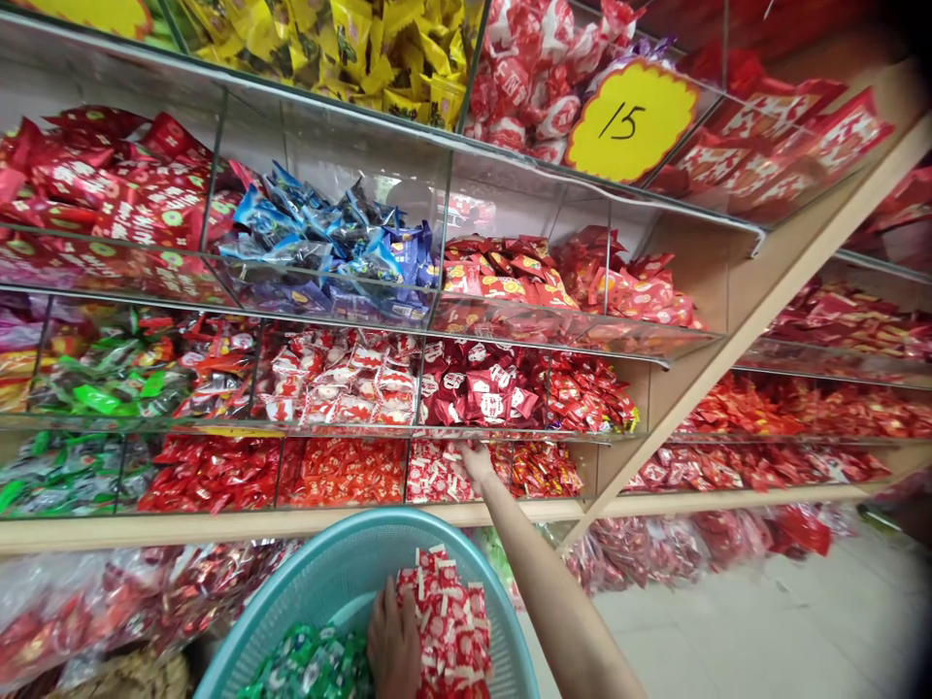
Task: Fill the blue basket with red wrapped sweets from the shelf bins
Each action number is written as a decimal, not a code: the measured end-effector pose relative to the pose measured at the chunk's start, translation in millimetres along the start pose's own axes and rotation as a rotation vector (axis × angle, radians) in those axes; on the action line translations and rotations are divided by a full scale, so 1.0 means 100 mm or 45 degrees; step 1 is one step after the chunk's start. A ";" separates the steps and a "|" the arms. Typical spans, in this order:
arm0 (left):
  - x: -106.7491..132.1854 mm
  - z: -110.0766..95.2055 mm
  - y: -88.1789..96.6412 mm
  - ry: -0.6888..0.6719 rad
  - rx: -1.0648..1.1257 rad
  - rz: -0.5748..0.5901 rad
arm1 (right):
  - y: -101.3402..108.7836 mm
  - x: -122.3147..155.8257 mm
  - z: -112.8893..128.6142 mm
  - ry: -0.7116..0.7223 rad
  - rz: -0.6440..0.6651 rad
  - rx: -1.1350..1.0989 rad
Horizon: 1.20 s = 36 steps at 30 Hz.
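Two hands busy: right hand (477,462) dips into the shelf bin (466,442) of red-white candies (435,478), grip can't be told; left hand (393,641) lies open on the pile (452,621) in the basket (313,563). A loose grab could scatter candies past the basket.

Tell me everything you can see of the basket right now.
The basket is round, teal plastic with finely slotted walls and a smooth rim, cut off by the bottom edge of the view. Inside lie red-and-white sweets at the right and green sweets at the left. The left hand rests inside between the piles, touching the red-and-white ones.
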<state>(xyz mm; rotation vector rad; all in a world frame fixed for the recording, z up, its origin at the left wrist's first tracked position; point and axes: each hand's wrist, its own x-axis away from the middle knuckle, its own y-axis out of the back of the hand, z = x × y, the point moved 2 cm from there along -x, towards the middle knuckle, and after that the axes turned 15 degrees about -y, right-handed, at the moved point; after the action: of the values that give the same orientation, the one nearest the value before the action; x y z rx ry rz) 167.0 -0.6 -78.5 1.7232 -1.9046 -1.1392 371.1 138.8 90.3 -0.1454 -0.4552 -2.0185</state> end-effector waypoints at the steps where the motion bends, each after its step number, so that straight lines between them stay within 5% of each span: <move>1: 0.00 0.00 0.00 -0.011 -0.045 0.034 | 0.03 -0.01 -0.01 -0.027 0.021 -0.083; 7: -0.03 -0.03 0.05 0.111 -0.036 0.101 | 0.17 0.07 -0.03 -0.150 0.149 -0.393; 12: -0.07 -0.05 0.08 0.224 0.085 0.054 | 0.26 0.51 -0.03 -0.173 0.281 -0.457; 18: -0.07 -0.11 0.10 0.223 0.043 0.122 | 0.32 1.26 -0.40 -0.112 0.493 -0.037; 25: -0.04 -0.15 0.14 0.104 -0.057 0.168 | 0.42 1.58 -0.74 0.070 0.227 0.619; 31: -0.03 -0.13 0.15 -0.022 0.008 -0.017 | 0.37 1.65 -0.83 0.089 0.189 0.923; 36: -0.03 -0.14 0.15 0.061 0.034 0.018 | 0.37 1.67 -0.83 0.126 0.086 0.988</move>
<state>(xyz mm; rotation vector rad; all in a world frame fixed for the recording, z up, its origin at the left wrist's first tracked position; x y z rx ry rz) 167.4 -3.1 -58.0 1.7318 -1.9090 -1.0628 332.0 -46.6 72.5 0.4077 -1.1096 -1.6447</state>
